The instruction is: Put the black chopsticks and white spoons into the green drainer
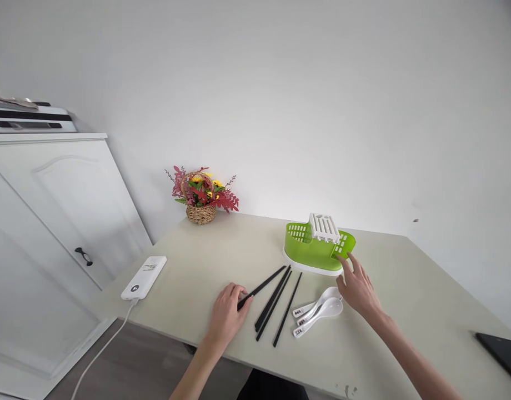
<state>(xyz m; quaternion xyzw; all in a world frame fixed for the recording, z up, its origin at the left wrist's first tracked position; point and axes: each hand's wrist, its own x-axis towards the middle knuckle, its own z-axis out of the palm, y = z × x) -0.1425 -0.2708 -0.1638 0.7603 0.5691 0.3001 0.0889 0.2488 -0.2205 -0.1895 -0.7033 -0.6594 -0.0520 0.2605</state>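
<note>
My left hand [229, 307] is closed on the near end of a black chopstick [264, 284], which slants away to the right, low over the table. Beside it several more black chopsticks [273, 300] lie on the tabletop. My right hand [359, 286] has its fingers apart, with the fingertips at the front right end of a green utensil holder [307, 253]; whether they touch it I cannot tell. The holder has a white slotted top piece [324, 226] and a white base. Below it, left of my right hand, white spoons [322, 319] lie overlapping.
A wicker basket of artificial flowers [201, 214] stands at the table's back left corner. A white power bank [144, 278] with a cable lies at the left edge, a black phone [501, 353] at the right. A white cabinet [84, 189] adjoins the table on the left.
</note>
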